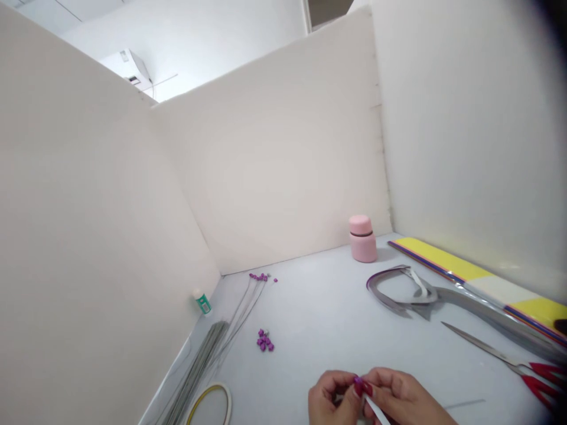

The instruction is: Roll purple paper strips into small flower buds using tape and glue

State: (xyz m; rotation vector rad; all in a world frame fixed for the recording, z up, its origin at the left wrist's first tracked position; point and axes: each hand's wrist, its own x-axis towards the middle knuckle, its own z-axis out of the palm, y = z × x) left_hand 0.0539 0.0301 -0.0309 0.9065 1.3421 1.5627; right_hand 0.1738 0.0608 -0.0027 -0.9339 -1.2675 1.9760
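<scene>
Two hands work close together at the bottom edge of the head view, fingertips meeting rather than apart. The left hand [328, 400] and right hand [401, 396] both curl inward, pinching a white strip [375, 408] near its upper end. A small magenta piece [358, 386] sits at the meeting point of the fingers, though the fingers partly hide it and its exact shape cannot be made out. The strip's long axis runs down and to the right from the pinch, passing under the right hand and out of view, so that hand lies nearer its free length.

Straight ahead of the hands, a pink lidded jar [363, 239] stands near the far wall. Ahead and to the right lie a curved grey strip [398, 290] and a yellow-and-white striped board [465, 276]. Red-handled scissors [544, 379] lie just right of the right hand. Left of the left hand are a cluster of purple pieces [264, 340], thin wires tipped with purple beads [250, 298], a bundle of grey wires [195, 372], a small green-labelled bottle [202, 303] and a roll of tape [209, 404], all on the pale table [319, 313].
</scene>
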